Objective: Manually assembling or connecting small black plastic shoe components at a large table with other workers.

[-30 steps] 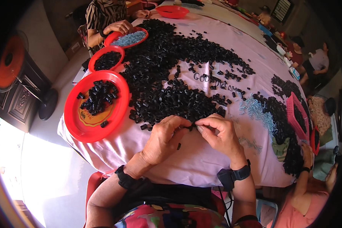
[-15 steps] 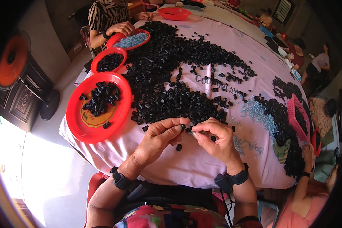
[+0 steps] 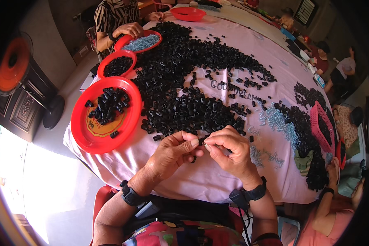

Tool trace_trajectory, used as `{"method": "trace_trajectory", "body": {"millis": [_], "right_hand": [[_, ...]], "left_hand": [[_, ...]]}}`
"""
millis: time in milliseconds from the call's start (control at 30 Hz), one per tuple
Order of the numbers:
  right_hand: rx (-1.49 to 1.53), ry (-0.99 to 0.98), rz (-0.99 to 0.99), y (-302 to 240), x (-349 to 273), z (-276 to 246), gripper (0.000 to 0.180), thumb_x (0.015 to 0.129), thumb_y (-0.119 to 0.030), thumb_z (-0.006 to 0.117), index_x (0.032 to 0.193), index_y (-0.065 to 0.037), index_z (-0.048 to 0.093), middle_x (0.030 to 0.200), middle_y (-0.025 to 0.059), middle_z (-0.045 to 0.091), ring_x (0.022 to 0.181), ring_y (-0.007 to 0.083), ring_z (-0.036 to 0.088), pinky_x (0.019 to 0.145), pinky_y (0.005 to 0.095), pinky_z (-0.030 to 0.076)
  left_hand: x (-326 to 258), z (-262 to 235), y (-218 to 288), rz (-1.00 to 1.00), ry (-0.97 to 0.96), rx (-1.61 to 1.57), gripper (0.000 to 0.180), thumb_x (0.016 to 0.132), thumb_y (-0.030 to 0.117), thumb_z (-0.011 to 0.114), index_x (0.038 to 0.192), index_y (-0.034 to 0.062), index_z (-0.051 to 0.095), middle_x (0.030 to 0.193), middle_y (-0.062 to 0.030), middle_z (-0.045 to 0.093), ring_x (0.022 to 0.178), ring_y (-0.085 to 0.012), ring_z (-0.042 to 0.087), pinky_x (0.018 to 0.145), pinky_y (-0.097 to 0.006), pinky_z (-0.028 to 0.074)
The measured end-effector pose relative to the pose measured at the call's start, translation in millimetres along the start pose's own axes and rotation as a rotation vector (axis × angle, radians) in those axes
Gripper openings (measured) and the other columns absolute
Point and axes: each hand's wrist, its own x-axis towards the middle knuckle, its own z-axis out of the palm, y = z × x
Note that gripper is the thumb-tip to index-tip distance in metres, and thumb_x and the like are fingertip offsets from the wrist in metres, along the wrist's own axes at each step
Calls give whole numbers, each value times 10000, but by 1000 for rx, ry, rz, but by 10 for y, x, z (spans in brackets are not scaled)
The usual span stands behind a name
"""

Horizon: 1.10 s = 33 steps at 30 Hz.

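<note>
Close together over the near part of the table are my two hands. Between thumb and index finger, my left hand (image 3: 174,152) pinches a small black hollow cap (image 3: 201,141). My right hand (image 3: 230,152) is closed in a pinch, its fingertips touching the right end of that cap. Whatever those right fingertips hold is hidden. Just beyond both hands spreads a big pile of similar black caps (image 3: 188,110). One loose cap (image 3: 194,159) lies under my left fingers, mostly covered.
At left, a red plate (image 3: 78,130) holds a clump of black pieces. Beyond stand a red bowl (image 3: 101,69) of black pieces and one (image 3: 158,44) of pale blue screw-like pieces, beside another person's hand (image 3: 129,30). More blue pieces (image 3: 281,123) and a pink basket (image 3: 320,127) lie right.
My hands have come closer together. The small silvery piece seen at my right fingertips before is now out of sight, and those fingertips meet the black cap.
</note>
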Motion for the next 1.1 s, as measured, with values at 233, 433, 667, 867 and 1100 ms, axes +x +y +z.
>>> {"method": "trace_trajectory", "body": {"millis": [233, 433, 667, 867, 1100], "right_hand": [[-79, 7, -76, 5, 17, 17, 186, 815, 39, 792, 968, -54, 742, 910, 73, 727, 795, 233, 674, 674, 337, 547], [-89, 10, -46, 2, 2, 30, 201, 819, 42, 787, 996, -44, 749, 917, 80, 738, 794, 233, 682, 671, 331, 553], [-87, -4, -94, 27, 7, 21, 214, 832, 43, 775, 1030, -35, 762, 945, 90, 752, 793, 232, 687, 675, 334, 562], [-104, -31, -89, 17, 20, 19, 188, 827, 22, 781, 1005, -33, 755, 926, 86, 737, 808, 240, 680, 690, 342, 555], [-74, -4, -28, 19, 13, 22, 151, 826, -3, 789, 966, -35, 743, 901, 80, 722, 828, 243, 671, 710, 347, 549]], "left_hand": [[-24, 48, 4, -32, 40, -31, 153, 1039, 144, 643, 1181, 88, 649, 1062, -52, 719, 885, -132, 685, 754, -249, 543], [-20, 50, -26, -40, 56, -14, 196, 1051, 136, 618, 1230, 61, 648, 1060, -57, 715, 876, -131, 682, 759, -254, 560], [-6, 6, -31, -86, 11, -25, 210, 1061, 215, 613, 1189, 56, 664, 1038, -56, 731, 856, -123, 683, 760, -247, 561], [8, -10, -84, -74, -5, -5, 230, 1068, 251, 604, 1174, 58, 668, 1039, -47, 728, 837, -108, 672, 763, -238, 558], [-12, 34, -49, -66, -22, 60, 258, 1082, 253, 576, 1220, 51, 659, 1043, -38, 723, 849, -95, 661, 749, -220, 541]]}}
